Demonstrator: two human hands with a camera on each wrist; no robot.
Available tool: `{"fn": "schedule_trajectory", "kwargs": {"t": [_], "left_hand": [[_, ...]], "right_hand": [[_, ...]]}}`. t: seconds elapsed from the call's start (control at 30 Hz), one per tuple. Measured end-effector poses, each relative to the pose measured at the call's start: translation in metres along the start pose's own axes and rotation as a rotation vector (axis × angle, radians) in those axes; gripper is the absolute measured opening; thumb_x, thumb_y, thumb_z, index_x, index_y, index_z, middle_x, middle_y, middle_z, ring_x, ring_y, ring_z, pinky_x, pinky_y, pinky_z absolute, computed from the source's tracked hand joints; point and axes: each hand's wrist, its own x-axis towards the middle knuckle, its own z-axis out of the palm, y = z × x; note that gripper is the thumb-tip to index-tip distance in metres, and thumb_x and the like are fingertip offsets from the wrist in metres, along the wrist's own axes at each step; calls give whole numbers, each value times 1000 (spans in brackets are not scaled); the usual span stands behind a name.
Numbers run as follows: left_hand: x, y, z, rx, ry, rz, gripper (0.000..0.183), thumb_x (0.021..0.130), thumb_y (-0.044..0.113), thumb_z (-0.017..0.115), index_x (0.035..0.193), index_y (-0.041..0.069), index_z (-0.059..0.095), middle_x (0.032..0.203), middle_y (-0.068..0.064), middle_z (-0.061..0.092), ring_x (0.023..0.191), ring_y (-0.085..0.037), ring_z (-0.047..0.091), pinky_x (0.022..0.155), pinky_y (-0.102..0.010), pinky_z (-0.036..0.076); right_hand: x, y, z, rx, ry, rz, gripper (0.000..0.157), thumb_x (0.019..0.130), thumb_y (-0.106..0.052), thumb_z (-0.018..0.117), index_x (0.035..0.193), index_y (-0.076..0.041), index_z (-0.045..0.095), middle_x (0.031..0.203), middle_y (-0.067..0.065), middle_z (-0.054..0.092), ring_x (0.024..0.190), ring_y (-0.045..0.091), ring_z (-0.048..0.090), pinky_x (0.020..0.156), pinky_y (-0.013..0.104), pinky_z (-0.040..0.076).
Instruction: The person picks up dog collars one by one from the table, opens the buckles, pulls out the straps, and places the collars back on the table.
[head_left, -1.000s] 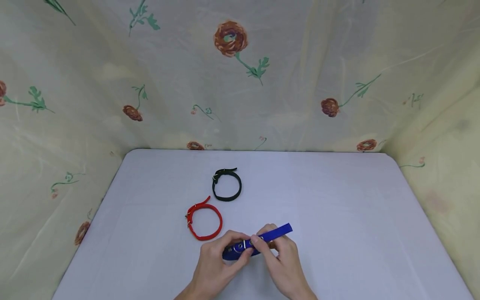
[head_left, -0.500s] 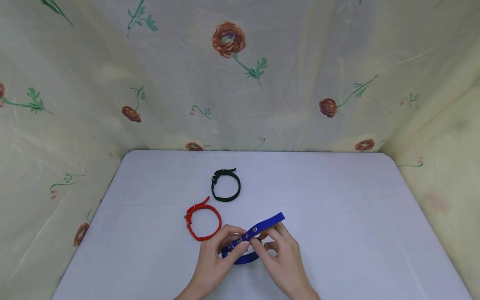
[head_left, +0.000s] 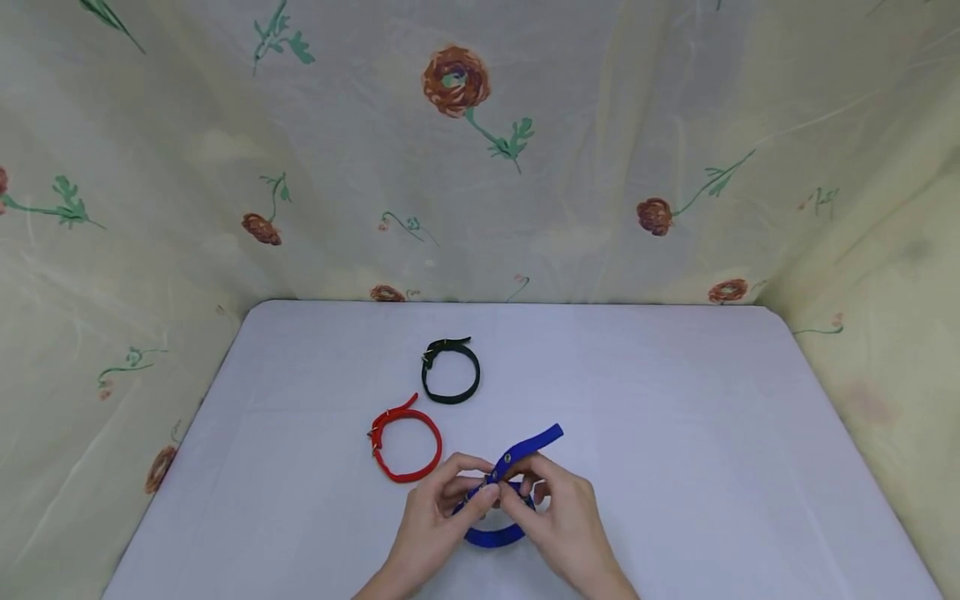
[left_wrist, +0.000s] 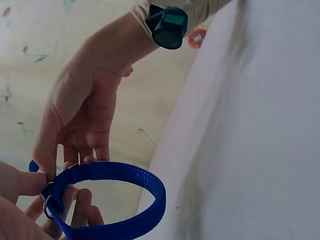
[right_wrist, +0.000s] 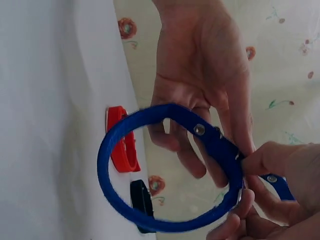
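Note:
Both hands hold a blue buckle collar [head_left: 491, 539] above the white table. Its strap forms a loop, and the free end with metal eyelets sticks up toward the far right. My left hand [head_left: 427, 518] pinches the strap beside the buckle between thumb and fingers. From the other side, my right hand [head_left: 564, 518] grips the strap just past it, thumb tip close to the left thumb. In the left wrist view the loop of the collar [left_wrist: 150, 220] hangs toward the table, a metal ring near the thumb. Fingers partly hide the buckle.
A red collar [head_left: 408, 477] lies buckled in a loop on the table [head_left: 675, 433], left of the hands. Behind it lies a black collar [head_left: 452, 399], also looped. Flowered cloth [head_left: 570, 208] hangs behind the table and at both sides.
The collar's loop has opened out and dropped below the fingers. Its free end has tilted up and shifted slightly left, while the hands keep their hold.

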Motion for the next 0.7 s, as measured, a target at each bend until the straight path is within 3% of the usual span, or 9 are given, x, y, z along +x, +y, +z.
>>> {"fn": "schedule_trajectory", "kwargs": {"t": [0.1, 0.23, 0.43, 0.7], "left_hand": [[0, 0, 1, -26, -8, -23, 31, 103, 40, 74, 127, 21, 69, 113, -4, 85, 102, -9, 80, 92, -20, 61], [1, 1, 1, -36, -8, -41, 33, 103, 42, 74, 127, 21, 68, 112, -5, 85, 102, -12, 80, 92, -22, 62], [1, 0, 0, -73, -24, -67, 36, 102, 44, 74, 128, 19, 67, 115, -7, 84, 103, -17, 81, 89, -25, 64], [1, 0, -3, -143, -65, -110, 41, 103, 45, 72, 133, 18, 64, 118, -10, 83, 101, -23, 82, 87, -29, 65]], "right_hand": [[0, -1, 2, 7, 4, 52, 22, 87, -7, 85, 97, -22, 74, 78, -18, 66, 73, -3, 57, 67, 23, 51], [0, -1, 3, 9, 19, 45, 24, 86, -4, 86, 96, -23, 74, 79, -18, 68, 73, -3, 58, 67, 23, 52], [-1, 2, 0, 0, -1, -44, 27, 87, -2, 86, 97, -24, 73, 82, -20, 68, 73, -6, 55, 67, 23, 53], [0, 12, -10, -50, -55, -204, 24, 92, -11, 86, 103, -29, 74, 93, -23, 73, 82, -5, 58, 71, 23, 51]]}}
